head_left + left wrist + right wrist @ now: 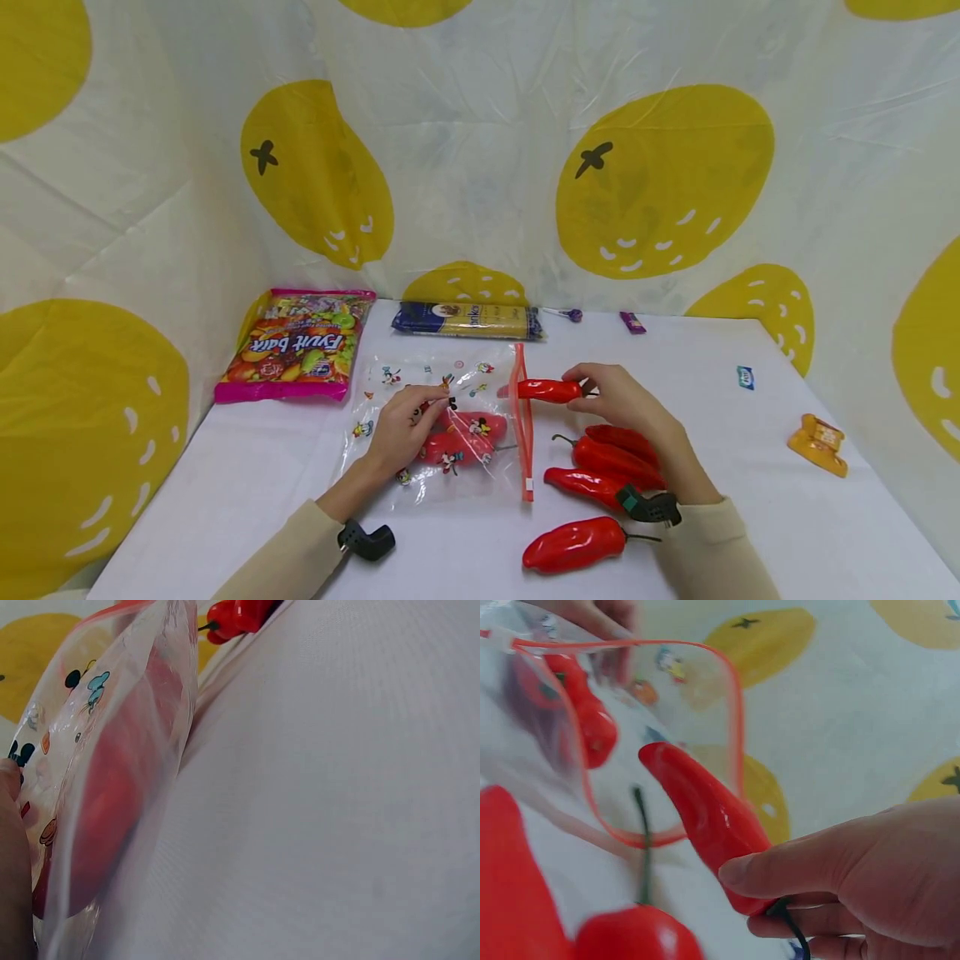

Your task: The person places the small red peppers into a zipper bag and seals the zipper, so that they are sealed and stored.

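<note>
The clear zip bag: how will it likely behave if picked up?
The bag is probably floppy: it looks thin and creased. The peppers inside may slide, as they only partly fill it. Its red zip edge seems slightly stiffer, holding a rounded loop in the right wrist view.

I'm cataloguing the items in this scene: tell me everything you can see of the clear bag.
The bag is clear, apparently thin plastic, printed with small colourful cartoon figures. A red-orange zip strip with a white slider edges its open mouth, which faces the right hand. It lies on the white table, red peppers showing through its film. The left hand pinches its upper film, and the tip of another pepper, held by the right hand, reaches into the mouth.
</note>
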### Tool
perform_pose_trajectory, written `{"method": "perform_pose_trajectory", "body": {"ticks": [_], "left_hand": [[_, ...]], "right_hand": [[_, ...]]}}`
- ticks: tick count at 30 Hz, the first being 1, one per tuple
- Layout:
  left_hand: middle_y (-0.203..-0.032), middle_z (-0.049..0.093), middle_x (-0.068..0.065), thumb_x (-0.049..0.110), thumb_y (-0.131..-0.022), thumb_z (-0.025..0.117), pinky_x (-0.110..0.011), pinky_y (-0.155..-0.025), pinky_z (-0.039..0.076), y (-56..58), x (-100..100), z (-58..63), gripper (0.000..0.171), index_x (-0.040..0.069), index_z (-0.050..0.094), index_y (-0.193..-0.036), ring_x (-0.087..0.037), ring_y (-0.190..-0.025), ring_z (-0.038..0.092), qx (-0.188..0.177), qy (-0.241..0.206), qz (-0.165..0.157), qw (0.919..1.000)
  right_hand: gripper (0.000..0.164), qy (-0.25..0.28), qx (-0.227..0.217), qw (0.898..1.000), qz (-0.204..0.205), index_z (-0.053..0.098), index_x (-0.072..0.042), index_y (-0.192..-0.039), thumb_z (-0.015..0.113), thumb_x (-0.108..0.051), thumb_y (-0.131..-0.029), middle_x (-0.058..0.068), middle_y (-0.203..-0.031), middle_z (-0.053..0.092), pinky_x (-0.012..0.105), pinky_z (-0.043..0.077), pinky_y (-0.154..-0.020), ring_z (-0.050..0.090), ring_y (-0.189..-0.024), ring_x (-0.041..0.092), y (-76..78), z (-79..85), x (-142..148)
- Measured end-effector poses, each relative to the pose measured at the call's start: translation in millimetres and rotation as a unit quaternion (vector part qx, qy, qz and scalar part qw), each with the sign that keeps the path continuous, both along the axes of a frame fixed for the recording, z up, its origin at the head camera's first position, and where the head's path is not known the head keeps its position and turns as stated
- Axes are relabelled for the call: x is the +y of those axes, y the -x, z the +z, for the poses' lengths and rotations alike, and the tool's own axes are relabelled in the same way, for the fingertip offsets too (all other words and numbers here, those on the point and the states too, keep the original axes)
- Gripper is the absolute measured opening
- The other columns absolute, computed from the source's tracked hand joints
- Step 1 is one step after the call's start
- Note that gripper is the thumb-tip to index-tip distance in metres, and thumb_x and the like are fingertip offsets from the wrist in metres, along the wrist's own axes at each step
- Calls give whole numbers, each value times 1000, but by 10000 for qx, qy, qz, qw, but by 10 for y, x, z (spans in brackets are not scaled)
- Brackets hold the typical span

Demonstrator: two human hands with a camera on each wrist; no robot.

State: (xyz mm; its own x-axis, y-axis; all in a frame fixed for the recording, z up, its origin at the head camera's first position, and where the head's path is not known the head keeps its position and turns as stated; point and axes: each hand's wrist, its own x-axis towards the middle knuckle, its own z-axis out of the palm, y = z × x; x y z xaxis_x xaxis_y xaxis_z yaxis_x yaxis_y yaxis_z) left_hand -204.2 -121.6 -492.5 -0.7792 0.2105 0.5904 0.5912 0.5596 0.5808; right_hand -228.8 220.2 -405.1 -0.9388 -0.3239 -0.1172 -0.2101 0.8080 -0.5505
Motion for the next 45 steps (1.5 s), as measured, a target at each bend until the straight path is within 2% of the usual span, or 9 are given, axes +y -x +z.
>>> {"method": "perform_pose_trajectory", "body": {"ticks": [6, 12, 20, 27, 33, 45], "left_hand": [[-105, 70, 5, 25, -91, 61, -28, -94, 50, 10, 7, -10, 20, 17, 67, -108, -10, -102, 62, 223, -73, -122, 9996], [-105, 70, 5, 24, -91, 62, -27, -94, 50, 20, 2, -19, 19, 17, 67, -108, -10, -101, 62, 285, -96, -185, 9994], [-103, 70, 5, 24, -91, 62, -27, -93, 50, 23, 0, -29, 17, 18, 67, -106, -10, -99, 63, 340, -155, -164, 9992], [-105, 69, 6, 26, -91, 61, -28, -93, 50, 16, -6, -17, 19, 19, 66, -108, -10, -101, 62, 274, -97, -135, 9995], [-104, 69, 5, 24, -91, 61, -27, -93, 51, 21, -2, -5, 19, 17, 67, -107, -10, -100, 62, 328, -122, -175, 9992], [-105, 69, 5, 26, -92, 60, -29, -92, 51, -8, 11, 20, 20, 15, 66, -107, -10, -101, 62, 143, -100, -112, 9998]], "right_hand": [[44, 219, 23, 9996, 195, 60, -21, -122, 74, -23, -80, -4, -109, 65, 32, 56, -81, 58, -98, 14, -48, -98, -311], [47, 424, -36, 9983, 387, 59, -21, -125, 74, -23, -81, -4, -111, 64, 28, 57, -75, 61, -99, 15, -90, -181, -524], [43, 694, 80, 9943, 810, 56, -19, -126, 69, -20, -85, 0, -118, 64, 36, 55, -88, 63, -109, 20, -121, -265, -646], [44, 806, 48, 9918, 988, 55, -20, -129, 67, -21, -86, -1, -123, 62, 41, 54, -90, 59, -115, 23, -135, -243, -616], [44, 645, -1, 9953, 727, 56, -23, -127, 69, -25, -85, 0, -121, 62, 40, 55, -88, 57, -115, 24, -114, -151, -518], [48, 277, 93, 9989, 379, 55, -22, -127, 70, -33, -83, 6, -124, 60, 41, 54, -87, 55, -114, 27, -155, 44, -145]]}}
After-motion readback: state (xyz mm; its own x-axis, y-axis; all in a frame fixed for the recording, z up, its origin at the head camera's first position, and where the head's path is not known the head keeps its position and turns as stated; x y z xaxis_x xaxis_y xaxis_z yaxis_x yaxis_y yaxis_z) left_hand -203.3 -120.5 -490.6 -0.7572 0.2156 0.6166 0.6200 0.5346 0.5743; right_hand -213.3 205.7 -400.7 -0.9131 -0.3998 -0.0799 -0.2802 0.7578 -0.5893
